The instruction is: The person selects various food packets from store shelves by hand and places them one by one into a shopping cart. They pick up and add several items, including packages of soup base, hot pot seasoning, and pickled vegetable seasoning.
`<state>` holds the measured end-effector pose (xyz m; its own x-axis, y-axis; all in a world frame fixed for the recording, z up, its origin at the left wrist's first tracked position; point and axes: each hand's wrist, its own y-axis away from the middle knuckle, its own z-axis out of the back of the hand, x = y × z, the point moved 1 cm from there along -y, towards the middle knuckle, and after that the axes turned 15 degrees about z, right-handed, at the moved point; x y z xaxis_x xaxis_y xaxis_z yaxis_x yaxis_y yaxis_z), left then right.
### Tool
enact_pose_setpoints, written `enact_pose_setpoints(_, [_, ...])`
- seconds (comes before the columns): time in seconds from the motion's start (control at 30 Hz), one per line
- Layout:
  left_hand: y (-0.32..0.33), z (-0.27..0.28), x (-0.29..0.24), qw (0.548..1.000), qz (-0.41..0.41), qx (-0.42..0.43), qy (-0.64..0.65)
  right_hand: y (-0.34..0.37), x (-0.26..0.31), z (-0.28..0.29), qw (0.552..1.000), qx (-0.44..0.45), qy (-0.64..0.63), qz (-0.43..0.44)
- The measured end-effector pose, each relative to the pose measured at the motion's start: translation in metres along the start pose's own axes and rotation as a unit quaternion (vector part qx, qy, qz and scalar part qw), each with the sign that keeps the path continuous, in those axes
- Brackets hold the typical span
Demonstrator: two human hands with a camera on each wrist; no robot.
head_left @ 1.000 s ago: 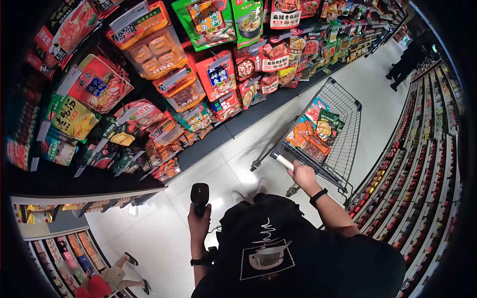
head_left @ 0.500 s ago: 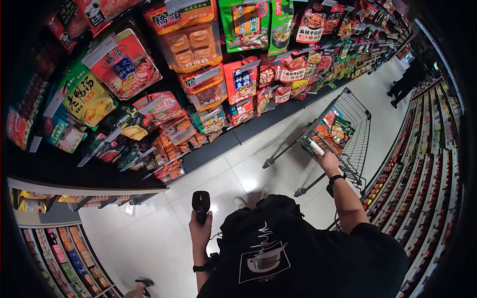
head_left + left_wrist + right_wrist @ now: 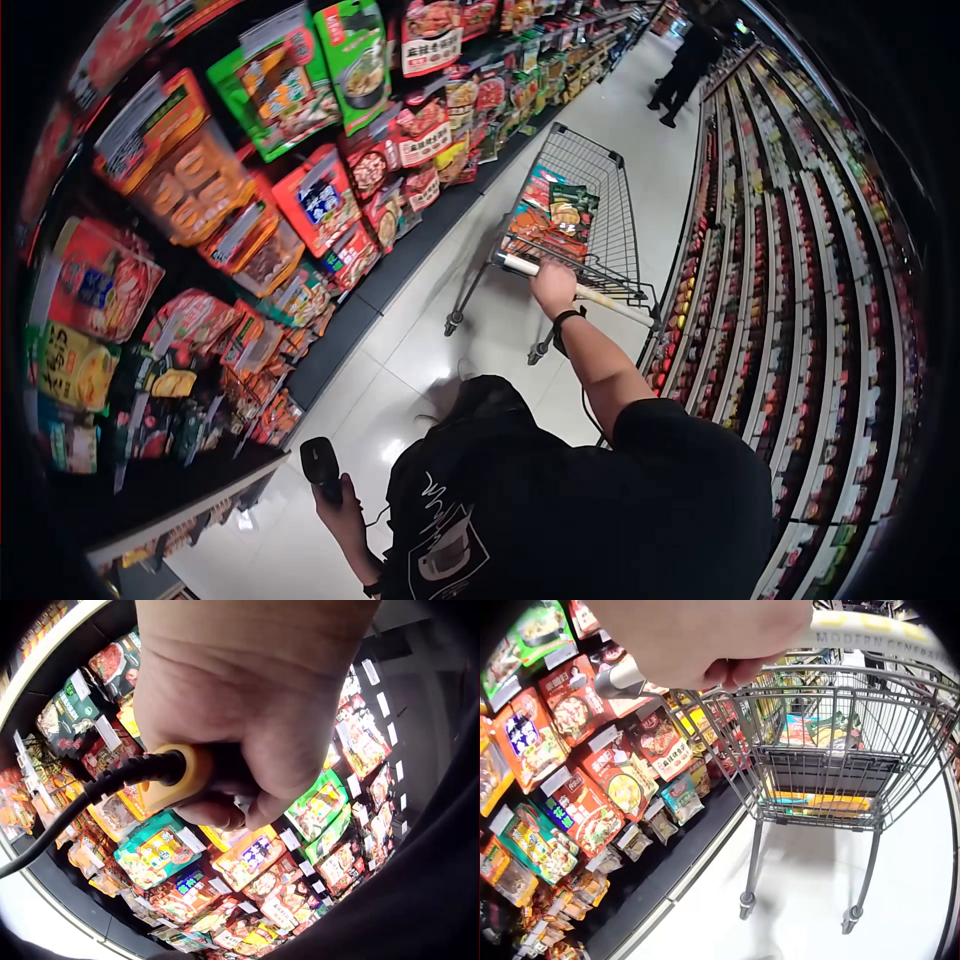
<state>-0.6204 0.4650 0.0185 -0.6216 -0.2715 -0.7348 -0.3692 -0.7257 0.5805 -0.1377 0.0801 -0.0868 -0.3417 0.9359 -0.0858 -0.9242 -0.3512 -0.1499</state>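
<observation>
In the head view my left hand (image 3: 343, 515) grips a black handheld barcode scanner (image 3: 320, 464), low at the left of my body. From the yellow-trimmed end of its handle (image 3: 178, 778) a black cord (image 3: 82, 796) runs off, as the left wrist view shows. Out in front, my right hand (image 3: 553, 288) is wrapped round the pale handlebar (image 3: 612, 304) of a wire shopping cart (image 3: 612, 215). Inside the cart lie several food packets (image 3: 548, 210), red, orange and dark green. The right wrist view shows the right hand (image 3: 712, 637) on the bar above the basket.
Shelves of hanging seasoning packets (image 3: 322, 200) line the left, above a dark base ledge (image 3: 355, 300). Long shelves of jars and bottles (image 3: 770, 330) curve along the right. Farther up the aisle a person in dark clothes (image 3: 690, 65) stands on the pale floor (image 3: 645, 125).
My view has swung rightward, so the shelves and cart appear farther left. The right arm reaches farther forward with the cart. A person at lower left has left view; the scanner stays held.
</observation>
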Motion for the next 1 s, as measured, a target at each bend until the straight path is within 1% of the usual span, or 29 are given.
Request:
enact_pose_setpoints(0.07, [0.003, -0.01, -0.018, 1.0, 0.0, 0.003, -0.022, 0.001, 0.003, -0.002, 0.998, -0.056, -0.028, 0.006])
enact_pose_setpoints(0.1, [0.002, -0.016, -0.025, 0.999, 0.003, 0.009, -0.044, 0.001, 0.006, 0.001, 0.998, -0.053, -0.043, 0.009])
enact_pose_setpoints(0.2, [-0.013, -0.037, -0.037, 0.996, -0.027, 0.047, -0.074, 0.002, 0.009, 0.016, 0.995, -0.056, -0.08, 0.02])
enact_pose_setpoints(0.27, [-0.014, -0.058, -0.061, 0.994, -0.042, 0.052, -0.092, 0.003, 0.006, 0.016, 0.993, -0.059, -0.089, 0.049])
enact_pose_setpoints(0.37, [-0.016, -0.089, -0.089, 0.989, -0.067, 0.063, -0.117, 0.006, 0.004, 0.015, 0.99, 0.006, -0.135, 0.03])
enact_pose_setpoints(0.43, [-0.016, -0.112, -0.105, 0.986, -0.08, 0.073, -0.129, 0.008, 0.0, 0.012, 0.98, 0.084, -0.181, 0.019])
enact_pose_setpoints(0.47, [-0.016, -0.123, -0.112, 0.984, -0.084, 0.078, -0.133, 0.009, -0.005, 0.012, 0.971, 0.122, -0.205, 0.014])
enact_pose_setpoints(0.5, [-0.015, -0.133, -0.119, 0.983, -0.088, 0.083, -0.136, 0.009, -0.01, 0.016, 0.955, 0.173, -0.238, 0.041])
enact_pose_setpoints(0.6, [-0.017, -0.159, -0.137, 0.978, -0.086, 0.087, -0.168, 0.009, -0.02, 0.027, 0.921, 0.216, -0.315, 0.08])
enact_pose_setpoints(0.67, [-0.009, -0.181, -0.156, 0.975, -0.082, 0.093, -0.187, 0.005, -0.03, 0.028, 0.882, 0.264, -0.376, 0.103])
enact_pose_setpoints(0.7, [-0.006, -0.191, -0.164, 0.967, -0.124, 0.095, -0.199, 0.003, -0.032, 0.034, 0.866, 0.28, -0.4, 0.11])
enact_pose_setpoints(0.73, [-0.002, -0.2, -0.172, 0.964, -0.127, 0.1, -0.21, 0.002, -0.032, 0.036, 0.848, 0.295, -0.424, 0.118])
enact_pose_setpoints(0.77, [0.003, -0.208, -0.18, 0.961, -0.128, 0.104, -0.22, 0.004, -0.032, 0.024, 0.829, 0.295, -0.457, 0.129])
enact_pose_setpoints(0.87, [0.009, -0.222, -0.187, 0.959, -0.117, 0.111, -0.234, -0.003, -0.026, 0.029, 0.797, 0.374, -0.45, 0.147])
enact_pose_setpoints(1.0, [0.024, -0.24, -0.198, 0.957, -0.099, 0.102, -0.252, 0.0, -0.021, 0.019, 0.747, 0.378, -0.523, 0.159])
